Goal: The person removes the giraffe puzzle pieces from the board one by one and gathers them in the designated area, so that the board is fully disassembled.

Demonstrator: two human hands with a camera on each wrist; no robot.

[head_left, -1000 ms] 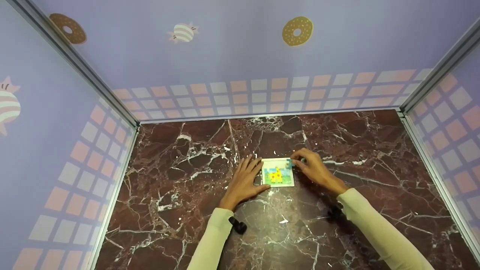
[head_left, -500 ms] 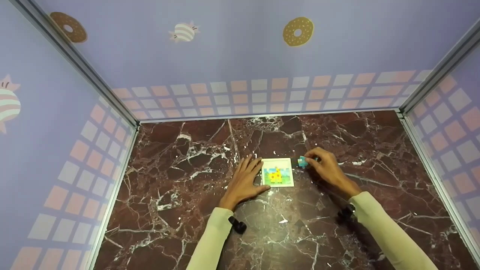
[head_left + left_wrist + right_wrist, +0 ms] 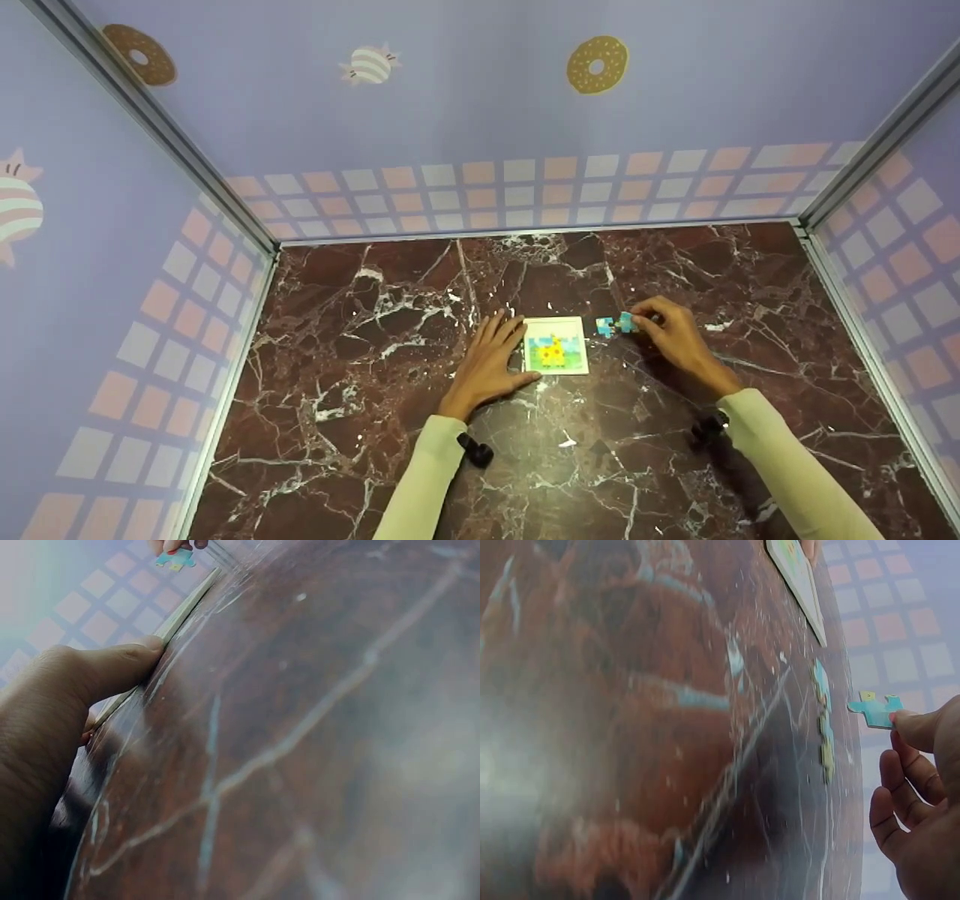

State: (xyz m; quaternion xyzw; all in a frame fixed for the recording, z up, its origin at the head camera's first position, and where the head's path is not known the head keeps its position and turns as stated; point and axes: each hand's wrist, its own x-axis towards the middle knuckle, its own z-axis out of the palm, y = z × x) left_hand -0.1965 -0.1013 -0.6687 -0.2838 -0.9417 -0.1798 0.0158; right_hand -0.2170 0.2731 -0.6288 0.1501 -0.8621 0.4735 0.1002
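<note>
A small square puzzle board (image 3: 555, 325) with a yellow giraffe picture across its lower part lies on the marble tabletop. My left hand (image 3: 486, 367) rests at its left side, fingers extended, thumb at the near edge. Right of the board, my right hand (image 3: 671, 337) pinches a light-blue jigsaw piece (image 3: 880, 712) between thumb and finger. This piece has a yellow tab and is raised off the table in the right wrist view. Another blue jigsaw piece (image 3: 604, 327) lies between board and right hand. Beyond it, more flat pieces (image 3: 827, 750) show edge-on in the right wrist view.
The dark red marble tabletop (image 3: 360, 420) has white veins and small white flecks. Purple panels with pink and white squares enclose it at the back (image 3: 480, 112), left (image 3: 112, 300) and right (image 3: 900, 240). Black wrist cameras (image 3: 476, 452) sit at both cuffs.
My right hand has moved right, away from the board's upper right corner. One blue jigsaw piece now lies on the table, and the hand pinches another. The left hand has stayed put.
</note>
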